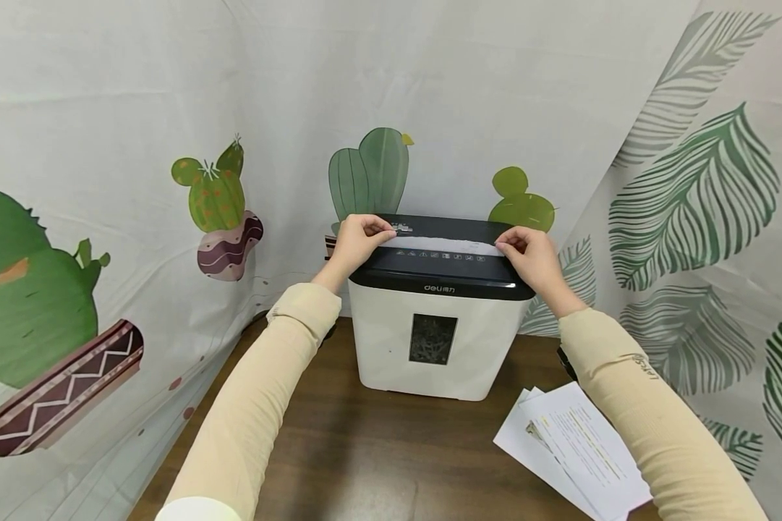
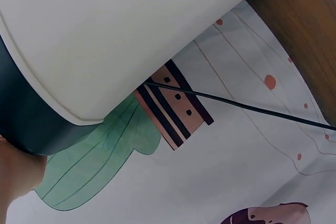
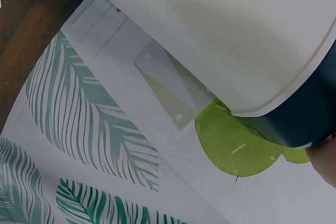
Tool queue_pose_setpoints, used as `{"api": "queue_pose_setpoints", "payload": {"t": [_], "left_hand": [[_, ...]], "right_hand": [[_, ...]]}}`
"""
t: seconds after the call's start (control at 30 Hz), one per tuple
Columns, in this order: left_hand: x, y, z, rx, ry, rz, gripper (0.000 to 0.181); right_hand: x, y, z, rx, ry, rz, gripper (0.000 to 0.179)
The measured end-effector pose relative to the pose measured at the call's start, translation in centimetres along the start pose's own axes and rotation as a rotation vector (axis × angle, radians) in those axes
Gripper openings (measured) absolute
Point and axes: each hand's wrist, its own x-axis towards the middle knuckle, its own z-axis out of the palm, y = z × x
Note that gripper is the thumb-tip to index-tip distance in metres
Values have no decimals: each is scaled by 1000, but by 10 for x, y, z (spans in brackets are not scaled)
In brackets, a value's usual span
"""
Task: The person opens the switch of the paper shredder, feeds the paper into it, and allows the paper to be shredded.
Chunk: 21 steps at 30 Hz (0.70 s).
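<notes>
A white and black paper shredder point(image 1: 391, 347) stands on the table, its small front window showing shredded paper inside. Only a low strip of a white sheet of paper point(image 1: 439, 246) rises out of the slot in its black top. At the strip's left end, my left hand point(image 1: 360, 242) pinches the sheet between thumb and fingers. My right hand point(image 1: 532, 260) pinches the opposite end the same way. Both wrist views show mostly the shredder's white side point(image 2: 121, 30), with the hands at the frame edges and their fingertips hidden.
A few loose printed sheets point(image 1: 579, 441) lie on the brown wooden table point(image 1: 391, 456), right of the shredder. A black cord point(image 2: 241, 104) runs out behind the shredder on its left side. Curtains with cactus and leaf prints point(image 1: 469, 94) hang close behind and to both sides.
</notes>
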Motion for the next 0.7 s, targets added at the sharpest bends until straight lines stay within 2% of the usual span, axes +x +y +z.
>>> {"api": "queue_pose_setpoints", "payload": {"t": [0.3, 0.7], "left_hand": [[0, 0, 1, -4, -1, 1, 15], [-3, 0, 1, -14, 20, 20, 14]], "right_hand": [[0, -2, 2, -17, -1, -2, 14], [-5, -5, 6, 84, 38, -21, 14]]}}
